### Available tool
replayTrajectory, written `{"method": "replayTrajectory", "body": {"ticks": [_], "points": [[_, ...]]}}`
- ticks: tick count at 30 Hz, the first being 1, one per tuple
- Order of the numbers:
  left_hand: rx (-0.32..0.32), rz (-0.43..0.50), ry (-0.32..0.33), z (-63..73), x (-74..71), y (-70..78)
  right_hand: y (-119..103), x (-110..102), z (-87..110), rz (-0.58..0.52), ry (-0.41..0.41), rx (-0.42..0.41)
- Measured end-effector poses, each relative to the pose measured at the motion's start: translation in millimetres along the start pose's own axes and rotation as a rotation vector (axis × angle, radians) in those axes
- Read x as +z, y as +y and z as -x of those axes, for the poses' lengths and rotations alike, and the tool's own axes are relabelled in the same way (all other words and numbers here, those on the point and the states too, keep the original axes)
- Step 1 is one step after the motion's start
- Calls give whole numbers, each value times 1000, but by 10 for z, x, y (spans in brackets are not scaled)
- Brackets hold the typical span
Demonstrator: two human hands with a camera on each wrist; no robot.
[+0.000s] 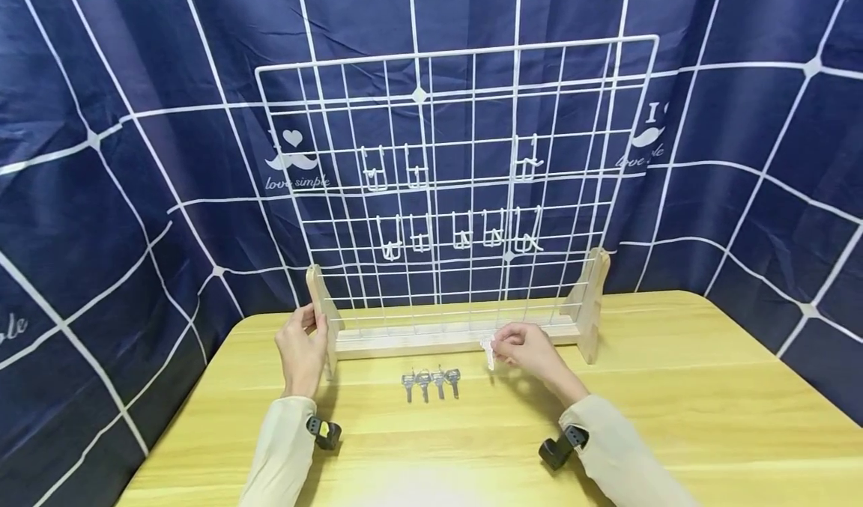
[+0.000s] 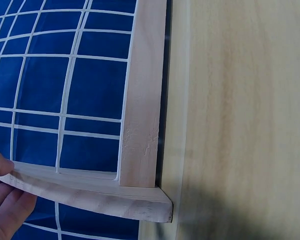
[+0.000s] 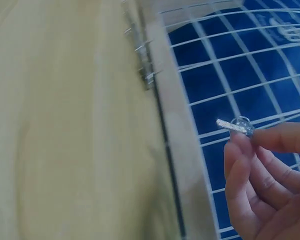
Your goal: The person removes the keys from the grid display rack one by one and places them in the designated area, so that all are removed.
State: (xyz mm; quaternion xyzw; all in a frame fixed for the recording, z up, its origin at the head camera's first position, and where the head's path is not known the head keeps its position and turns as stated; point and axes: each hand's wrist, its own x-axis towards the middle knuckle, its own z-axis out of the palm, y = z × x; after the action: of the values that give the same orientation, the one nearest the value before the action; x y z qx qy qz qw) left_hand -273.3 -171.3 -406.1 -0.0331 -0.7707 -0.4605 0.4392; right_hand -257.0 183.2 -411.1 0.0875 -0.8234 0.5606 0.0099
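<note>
My left hand (image 1: 302,350) grips the left wooden end piece (image 1: 317,284) of a white wire grid rack (image 1: 418,55). In the left wrist view the thumb lies on one face of that wood and the fingers curl on the other. A small silver key (image 1: 490,355) is pinched between the thumb and forefinger of my right hand (image 1: 533,353), in front of the rack's wooden base bar (image 1: 404,344). The right wrist view shows the key's blade pointing away from the fingertips and a thin ring at its head. Several more keys (image 1: 438,380) lie side by side on the table.
White wire hooks (image 1: 391,249) hang on the grid in two rows, three above and several below. The right wooden end piece (image 1: 593,305) stands on the yellow wood-grain table (image 1: 674,417). Dark blue checked cloth (image 1: 135,28) surrounds the table's back and sides.
</note>
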Motion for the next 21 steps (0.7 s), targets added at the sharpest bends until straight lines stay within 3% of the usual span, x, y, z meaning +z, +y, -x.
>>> {"method": "replayTrajectory", "body": {"ticks": [9,21], "points": [[13,-19,7,10,-34,-3,84,215,-5,56,-62,141],[10,-27,15,-4,4,6,73,296,-1,16,-114,191]]}}
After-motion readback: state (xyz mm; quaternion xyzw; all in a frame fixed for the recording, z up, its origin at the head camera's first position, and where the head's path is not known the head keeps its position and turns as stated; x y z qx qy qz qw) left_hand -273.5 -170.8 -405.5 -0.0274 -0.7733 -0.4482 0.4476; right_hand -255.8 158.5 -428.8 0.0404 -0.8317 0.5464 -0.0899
